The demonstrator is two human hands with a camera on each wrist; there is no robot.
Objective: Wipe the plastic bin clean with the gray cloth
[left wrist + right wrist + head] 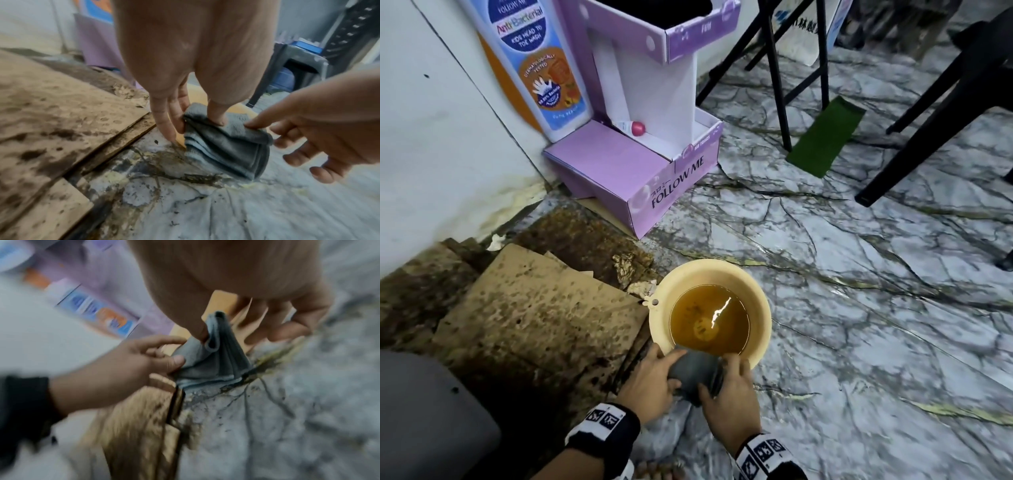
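Observation:
A cream plastic bin (709, 270) stands on the marble floor with brown water in it. At its near rim a folded gray cloth (693, 371) hangs between both hands. My left hand (650, 380) pinches the cloth's left end between thumb and fingers. My right hand (729, 401) holds the right end, thumb on top and index finger at the edge; its other fingers hang loosely curled. The left wrist view shows the cloth (226, 149) just above the floor, in front of the bin (197, 95). In the blurred right wrist view the cloth (211, 363) hangs before the bin (222, 300).
Stained, soggy cardboard (534, 318) lies left of the bin against the white wall (431, 120). A purple display box (640, 178) stands behind. Black chair legs (928, 137), a folding frame (777, 85) and a green mat (825, 137) are at the back right.

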